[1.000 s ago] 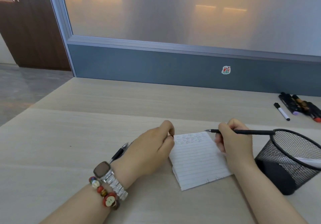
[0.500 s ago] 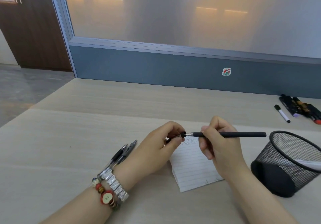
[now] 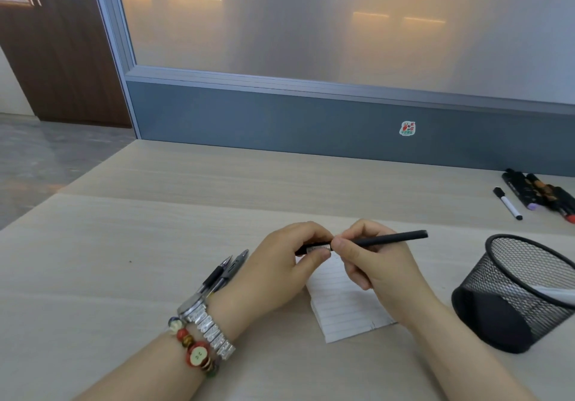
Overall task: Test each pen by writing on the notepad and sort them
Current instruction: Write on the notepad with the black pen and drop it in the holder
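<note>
Both hands' grips clamp black pen (image 3: 389,238) above notepad (image 3: 345,307); mesh cup (image 3: 529,291) apparently tipped nearby.

Office: pale wood-grain desk (image 3: 186,220), frosted glass partition w/ grey-blue base panel (image 3: 280,114), black wire-mesh pen cup (image 3: 516,291) right of hands.

Sticker (image 3: 407,128) on grey partition (image 3: 280,114)

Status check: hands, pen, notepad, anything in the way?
Left hand and right hand both on black pen, cap end in left. Notepad beneath, partly covered. Mesh cup beside right wrist, nothing blocking.
</note>
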